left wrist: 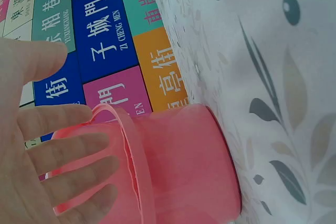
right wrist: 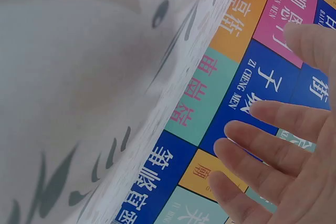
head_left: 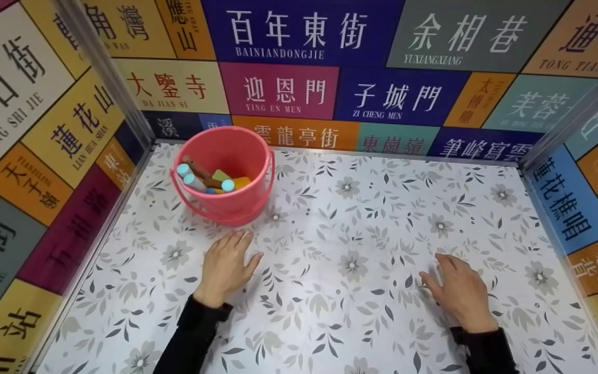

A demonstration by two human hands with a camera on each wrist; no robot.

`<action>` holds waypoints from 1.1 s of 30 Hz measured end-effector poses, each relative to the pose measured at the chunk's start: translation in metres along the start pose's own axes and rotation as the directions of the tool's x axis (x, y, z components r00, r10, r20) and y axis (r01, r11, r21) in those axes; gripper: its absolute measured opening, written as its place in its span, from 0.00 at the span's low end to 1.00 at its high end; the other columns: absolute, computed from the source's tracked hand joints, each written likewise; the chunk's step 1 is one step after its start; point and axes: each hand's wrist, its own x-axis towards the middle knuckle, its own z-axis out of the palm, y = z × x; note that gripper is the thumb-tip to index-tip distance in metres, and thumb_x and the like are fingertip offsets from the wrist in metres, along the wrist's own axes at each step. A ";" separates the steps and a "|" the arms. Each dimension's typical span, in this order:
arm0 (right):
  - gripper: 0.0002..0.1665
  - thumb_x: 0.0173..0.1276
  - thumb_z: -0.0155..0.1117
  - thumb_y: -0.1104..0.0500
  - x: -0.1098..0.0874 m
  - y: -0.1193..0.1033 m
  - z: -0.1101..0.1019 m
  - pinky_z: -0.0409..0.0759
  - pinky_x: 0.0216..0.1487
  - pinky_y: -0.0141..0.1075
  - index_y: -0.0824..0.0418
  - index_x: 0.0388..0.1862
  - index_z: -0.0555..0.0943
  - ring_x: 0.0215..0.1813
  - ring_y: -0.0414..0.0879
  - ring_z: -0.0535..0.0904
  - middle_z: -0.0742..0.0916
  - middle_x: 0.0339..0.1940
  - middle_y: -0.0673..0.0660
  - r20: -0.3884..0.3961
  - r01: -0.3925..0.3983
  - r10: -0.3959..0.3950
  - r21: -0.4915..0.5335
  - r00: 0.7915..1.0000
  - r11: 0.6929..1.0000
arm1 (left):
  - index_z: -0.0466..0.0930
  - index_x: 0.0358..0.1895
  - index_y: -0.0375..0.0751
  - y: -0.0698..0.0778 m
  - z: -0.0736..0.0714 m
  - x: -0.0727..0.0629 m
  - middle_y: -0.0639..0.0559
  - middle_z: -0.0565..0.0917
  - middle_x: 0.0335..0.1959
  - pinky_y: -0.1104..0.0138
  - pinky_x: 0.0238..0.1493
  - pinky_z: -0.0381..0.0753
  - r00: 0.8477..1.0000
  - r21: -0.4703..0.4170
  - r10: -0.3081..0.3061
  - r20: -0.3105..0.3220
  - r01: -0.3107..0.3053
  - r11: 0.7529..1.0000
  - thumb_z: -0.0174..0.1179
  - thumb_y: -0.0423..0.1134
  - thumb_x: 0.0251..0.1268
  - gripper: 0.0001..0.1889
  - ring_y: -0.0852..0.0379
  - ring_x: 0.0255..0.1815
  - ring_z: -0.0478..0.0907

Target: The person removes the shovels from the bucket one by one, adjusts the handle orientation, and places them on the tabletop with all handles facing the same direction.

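From my remote seat, the head view put the pink bucket at 10 o'clock on the flowered table, upright and near the far wall. Its handle hung down across its near side. Inside, I made out tubes with pale blue ends, set between 6 and 9 o'clock, with a brown piece among them and a yellow piece at 5 o'clock; I could not tell what the pieces were.

The person's left hand lay at 9 o'clock, palm down, and the bucket stood at 12 o'clock from its fingertips, just beside them. My left wrist view showed its fingers extended and slightly apart, thumb well away from them, in front of the bucket.

The right hand was between 3 and 4 o'clock, over bare table and well apart from the bucket. In my right wrist view its fingers were loosely extended, apart at the tips, with the thumb separate.

Black sleeves came in from 7 and 5 o'clock. Colourful lettered panels covered the walls at 9, 12 and 3 o'clock.
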 end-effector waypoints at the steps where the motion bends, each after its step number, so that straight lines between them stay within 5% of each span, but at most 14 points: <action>1: 0.32 0.62 0.75 0.51 -0.001 0.000 0.000 0.79 0.44 0.63 0.73 0.56 0.81 0.49 0.71 0.81 0.84 0.50 0.73 0.002 -0.003 0.003 -0.001 1.000 1.000 | 0.84 0.55 0.34 0.000 -0.002 0.001 0.38 0.86 0.51 0.49 0.50 0.82 1.000 0.000 0.004 -0.002 -0.004 1.000 0.70 0.49 0.60 0.26 0.40 0.52 0.83; 11: 0.24 0.63 0.74 0.52 -0.005 -0.001 -0.007 0.80 0.38 0.60 0.72 0.47 0.84 0.40 0.68 0.83 0.86 0.43 0.70 0.034 -0.015 0.016 -0.016 0.999 1.000 | 0.85 0.51 0.36 0.000 -0.037 0.024 0.42 0.88 0.45 0.53 0.40 0.85 0.996 -0.015 0.075 -0.051 -0.076 0.997 0.71 0.46 0.59 0.21 0.43 0.44 0.85; 20: 0.23 0.63 0.75 0.52 -0.005 -0.004 -0.016 0.80 0.37 0.60 0.71 0.45 0.84 0.39 0.67 0.83 0.86 0.42 0.69 0.050 -0.003 0.003 -0.016 0.999 1.000 | 0.83 0.50 0.34 -0.020 -0.084 0.072 0.40 0.87 0.43 0.52 0.41 0.85 0.990 -0.013 0.102 -0.097 -0.104 0.995 0.70 0.44 0.61 0.19 0.40 0.42 0.83; 27: 0.22 0.60 0.76 0.53 -0.007 -0.003 -0.019 0.81 0.34 0.59 0.70 0.43 0.85 0.37 0.65 0.83 0.87 0.40 0.68 0.020 0.033 -0.032 -0.028 0.999 0.999 | 0.82 0.53 0.32 -0.041 -0.105 0.118 0.37 0.87 0.46 0.47 0.41 0.85 0.996 -0.043 -0.042 0.081 0.045 0.998 0.65 0.46 0.67 0.21 0.37 0.45 0.84; 30: 0.21 0.59 0.76 0.54 -0.007 -0.002 -0.020 0.80 0.34 0.59 0.70 0.43 0.85 0.36 0.65 0.83 0.87 0.39 0.67 0.013 0.038 -0.037 -0.032 0.999 0.999 | 0.82 0.55 0.32 -0.049 -0.108 0.136 0.37 0.87 0.47 0.47 0.43 0.84 0.970 -0.074 -0.124 0.210 0.143 0.987 0.63 0.47 0.69 0.22 0.38 0.43 0.84; 33: 0.21 0.59 0.76 0.54 -0.008 -0.001 -0.020 0.80 0.34 0.58 0.70 0.43 0.85 0.35 0.65 0.83 0.87 0.38 0.67 0.006 0.044 -0.044 -0.038 0.999 0.998 | 0.82 0.54 0.33 -0.053 -0.107 0.152 0.37 0.87 0.44 0.48 0.45 0.83 0.919 -0.089 -0.201 0.339 0.244 0.966 0.61 0.49 0.71 0.21 0.40 0.41 0.84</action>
